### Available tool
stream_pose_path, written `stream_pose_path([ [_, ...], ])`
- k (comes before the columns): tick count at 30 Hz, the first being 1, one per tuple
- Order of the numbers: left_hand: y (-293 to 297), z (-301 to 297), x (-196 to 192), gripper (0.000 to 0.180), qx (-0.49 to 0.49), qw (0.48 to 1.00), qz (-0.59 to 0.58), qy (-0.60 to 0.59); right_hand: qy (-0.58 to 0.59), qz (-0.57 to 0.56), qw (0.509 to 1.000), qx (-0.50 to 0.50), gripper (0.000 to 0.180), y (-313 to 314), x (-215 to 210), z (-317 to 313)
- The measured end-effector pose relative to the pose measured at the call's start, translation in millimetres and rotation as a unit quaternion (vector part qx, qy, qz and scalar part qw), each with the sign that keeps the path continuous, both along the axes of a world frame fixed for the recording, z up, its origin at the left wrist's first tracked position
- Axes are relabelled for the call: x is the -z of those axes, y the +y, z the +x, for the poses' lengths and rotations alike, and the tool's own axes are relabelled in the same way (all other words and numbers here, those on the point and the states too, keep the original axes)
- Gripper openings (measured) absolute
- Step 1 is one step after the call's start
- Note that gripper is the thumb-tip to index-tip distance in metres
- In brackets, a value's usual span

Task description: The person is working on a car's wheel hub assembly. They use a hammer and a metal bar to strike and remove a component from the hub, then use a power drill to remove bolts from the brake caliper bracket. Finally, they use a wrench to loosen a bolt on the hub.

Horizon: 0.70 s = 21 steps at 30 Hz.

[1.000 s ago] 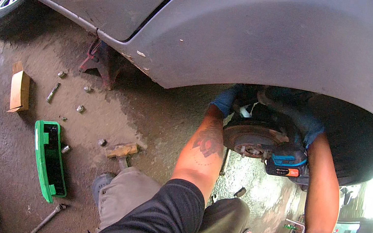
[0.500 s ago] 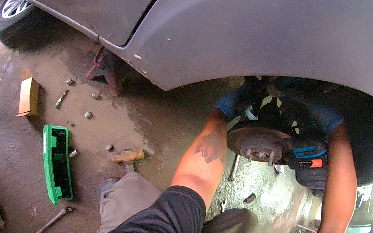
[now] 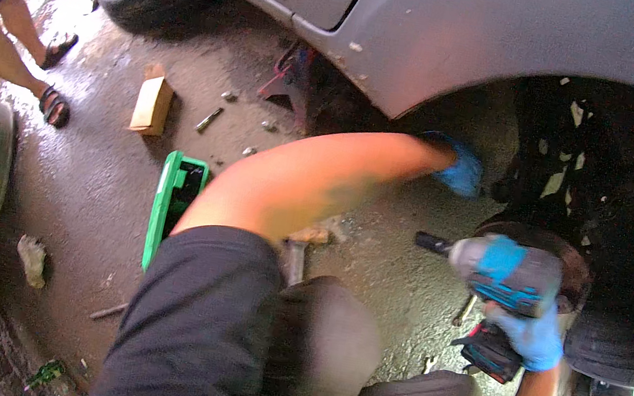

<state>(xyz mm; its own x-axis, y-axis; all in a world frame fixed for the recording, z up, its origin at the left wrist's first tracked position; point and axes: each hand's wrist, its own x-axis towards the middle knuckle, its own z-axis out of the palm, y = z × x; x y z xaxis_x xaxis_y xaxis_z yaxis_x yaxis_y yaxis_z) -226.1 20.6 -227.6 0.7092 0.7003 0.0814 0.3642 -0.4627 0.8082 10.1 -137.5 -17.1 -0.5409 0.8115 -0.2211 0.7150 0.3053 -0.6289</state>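
A blue-gloved right hand grips a cordless impact wrench beside the brake disc, while the gloved left hand – grip not discernible – reaches into the grey car's wheel arch above it.

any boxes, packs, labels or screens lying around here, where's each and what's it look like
Cardboard box: on the wet floor left of the car, small, oblong, plain tan.
Green case: on the floor beside the person's left arm, long, open, bright green with a dark inside.
Label on the impact driver: blue patch on the grey body, in the right hand.
No screens or signs in view.
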Motion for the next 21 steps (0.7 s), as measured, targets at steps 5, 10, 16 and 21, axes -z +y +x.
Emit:
stream_pose_path([
  [5,-173.9,-45.4,-64.2,0.075,-0.088,0.898,-0.311,-0.3,0.026,-0.089,0.988,-0.124,0.054,9.5,93.9,-38.0],
  [10,-222.9,-63.0,-45.9,0.087,-0.299,0.947,-0.029,-0.11,0.083,-0.137,0.964,-0.212,0.057,26.8,154.7,-95.4],
  [16,-242.4,-125.6,-63.3,0.07,-0.455,0.871,0.137,0.128,0.078,0.131,0.955,-0.253,0.091,39.6,137.0,-132.3],
  [21,-234.2,-158.9,-46.7,0.064,-0.462,0.811,0.176,0.313,-0.055,-0.032,0.984,-0.166,0.073,38.6,133.1,-55.1],
])
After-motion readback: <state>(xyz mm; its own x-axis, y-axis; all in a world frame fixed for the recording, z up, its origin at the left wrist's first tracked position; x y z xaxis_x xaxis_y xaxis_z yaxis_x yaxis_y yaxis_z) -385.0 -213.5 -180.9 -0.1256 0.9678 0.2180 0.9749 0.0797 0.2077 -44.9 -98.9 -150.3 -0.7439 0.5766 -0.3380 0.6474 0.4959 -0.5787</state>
